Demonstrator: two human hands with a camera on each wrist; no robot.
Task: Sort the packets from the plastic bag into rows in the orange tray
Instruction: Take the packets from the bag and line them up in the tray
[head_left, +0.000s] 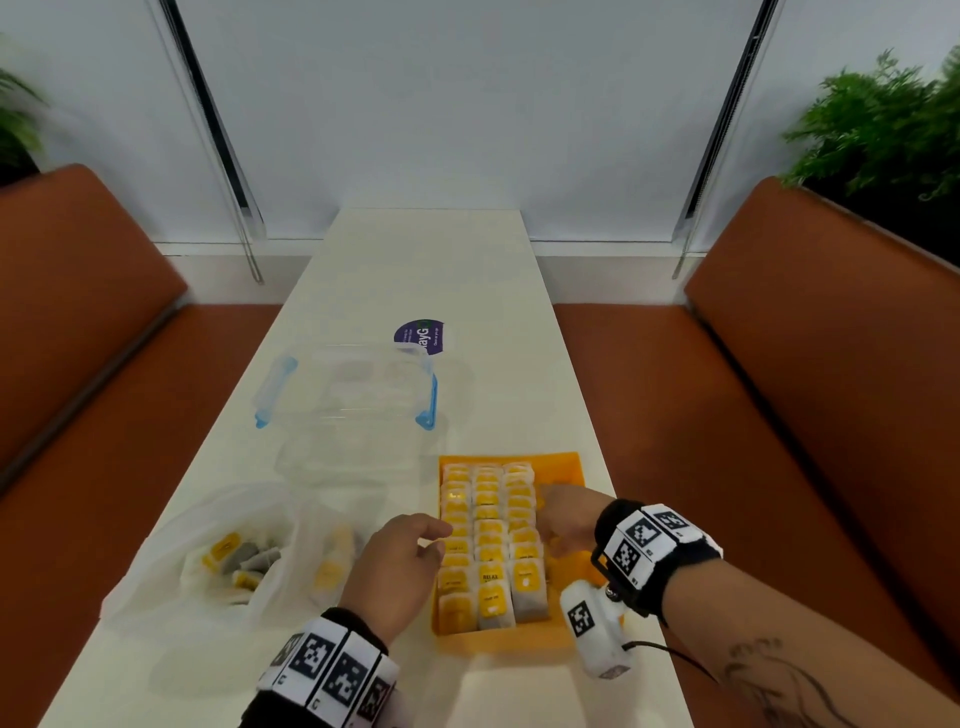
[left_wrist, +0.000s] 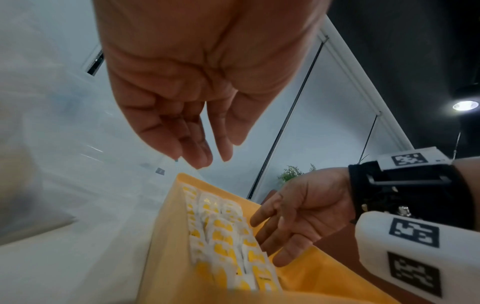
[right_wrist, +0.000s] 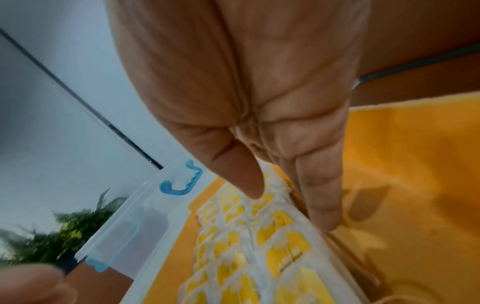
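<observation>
Smooth matt orange plastic tray (head_left: 563, 465); thin translucent plastic bag (head_left: 171, 540); clear glossy plastic box (head_left: 353, 395); matt white table (head_left: 426, 270)

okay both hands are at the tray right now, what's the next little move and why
Probably send the left hand back to the plastic bag for another packet. Both hands look empty, the right hand rests by the third row in the orange tray, packets remain in the bag, and the tray's right side is bare.
</observation>
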